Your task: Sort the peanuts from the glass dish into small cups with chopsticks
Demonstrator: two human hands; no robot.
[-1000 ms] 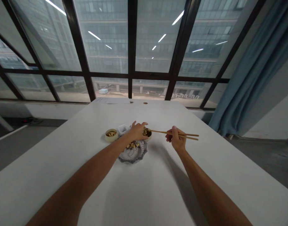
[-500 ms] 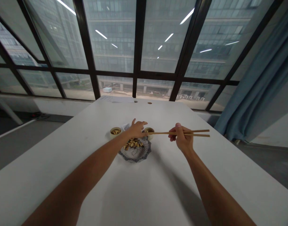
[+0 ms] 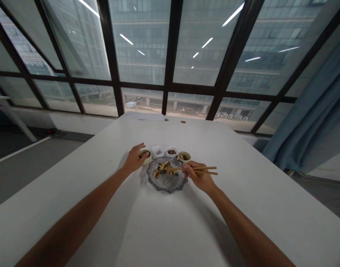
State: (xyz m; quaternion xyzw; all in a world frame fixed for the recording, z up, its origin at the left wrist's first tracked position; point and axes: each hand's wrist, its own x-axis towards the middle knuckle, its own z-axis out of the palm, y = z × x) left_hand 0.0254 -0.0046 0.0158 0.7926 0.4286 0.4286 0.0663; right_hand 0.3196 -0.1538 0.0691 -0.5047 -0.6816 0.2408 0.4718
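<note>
My right hand (image 3: 199,176) is closed round a pair of wooden chopsticks (image 3: 206,170), whose tips reach into the nuts (image 3: 162,168) in a scalloped glass bowl (image 3: 168,185). My left hand (image 3: 135,158) is at the left small yellowish cup (image 3: 147,160), thumb over its rim and fingers round its far left side. Two white square dishes (image 3: 158,151) (image 3: 171,152) stand behind the glass bowl; the right one holds dark brown pieces. Another yellowish cup (image 3: 183,157) with some pieces inside is at the right, just beyond my right hand.
The white table (image 3: 159,230) runs away to a row of dark-framed windows. Paper sheets (image 3: 150,116) and two round spots (image 3: 183,122) are at its far end. A blue curtain (image 3: 314,111) hangs at the right, and another table (image 3: 17,118) is at the far left.
My left hand has moved from the right cup to the left cup. My right hand has come left and nearer, bringing the chopstick tips into the nuts. The view has shifted slightly.
</note>
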